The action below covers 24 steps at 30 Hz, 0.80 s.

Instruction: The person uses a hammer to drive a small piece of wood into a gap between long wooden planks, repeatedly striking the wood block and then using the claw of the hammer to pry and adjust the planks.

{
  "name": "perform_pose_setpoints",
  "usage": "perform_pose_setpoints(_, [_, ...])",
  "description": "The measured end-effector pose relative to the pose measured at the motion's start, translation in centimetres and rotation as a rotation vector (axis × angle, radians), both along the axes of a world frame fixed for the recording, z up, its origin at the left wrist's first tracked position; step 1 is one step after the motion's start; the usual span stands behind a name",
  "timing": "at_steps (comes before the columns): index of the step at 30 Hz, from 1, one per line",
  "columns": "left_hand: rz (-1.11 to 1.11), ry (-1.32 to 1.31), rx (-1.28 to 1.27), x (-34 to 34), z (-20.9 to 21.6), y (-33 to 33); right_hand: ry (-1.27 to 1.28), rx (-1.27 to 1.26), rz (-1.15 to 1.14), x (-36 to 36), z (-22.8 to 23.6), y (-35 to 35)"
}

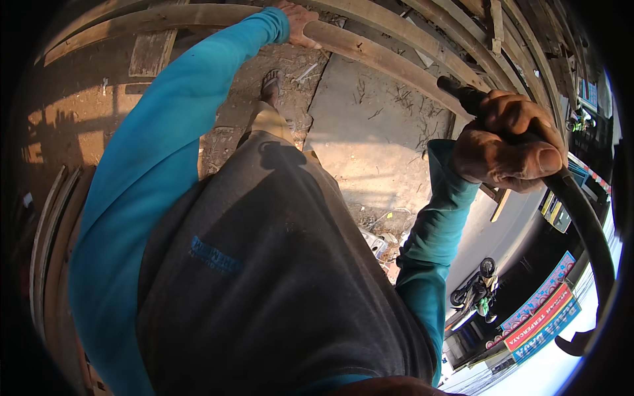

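Observation:
My right hand is closed around a dark metal crowbar, raised on the right side. The bar's short straight end sticks out past my fingers toward the planks. Its long shaft curves down along the right rim to a hooked end. At the top, my left hand grips a long wooden plank, with fingers bent over its edge; part of that hand is cut off by the picture's edge. The plank runs from the upper left to beneath my right hand.
More long timbers lie stacked beyond the plank. Several boards stand at the left. Below are a concrete slab with scattered bits, dirt ground and my sandalled foot. A motorcycle and banners show at the right.

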<state>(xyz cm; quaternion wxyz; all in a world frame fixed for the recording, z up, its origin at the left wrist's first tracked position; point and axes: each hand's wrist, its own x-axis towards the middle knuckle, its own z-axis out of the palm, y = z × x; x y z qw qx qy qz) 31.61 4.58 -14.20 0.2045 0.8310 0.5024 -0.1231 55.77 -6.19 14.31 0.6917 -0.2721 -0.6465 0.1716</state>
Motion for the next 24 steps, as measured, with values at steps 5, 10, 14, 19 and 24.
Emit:
perform_pose_setpoints(5, [-0.027,-0.001,0.003,0.2,0.0,1.2,-0.623,-1.731,-0.099,3.4,-15.5,-6.7])
perform_pose_setpoints(10, [-0.046,-0.076,0.113,0.0,-2.6,0.5,-0.271,-1.386,-0.208,2.6,-6.7,-7.5])
perform_pose_setpoints(14, [-0.008,-0.018,0.068,-0.2,-0.8,1.4,-0.011,-0.607,-0.268,0.6,2.5,-1.4])
perform_pose_setpoints(19, [0.002,-0.069,-0.006,0.7,0.7,1.5,-0.031,-0.294,-0.261,2.7,-6.6,-1.9])
perform_pose_setpoints(24, [-0.014,-0.037,0.143,-0.7,0.3,3.2,-0.426,-1.527,-0.264,1.5,-22.1,-9.1])
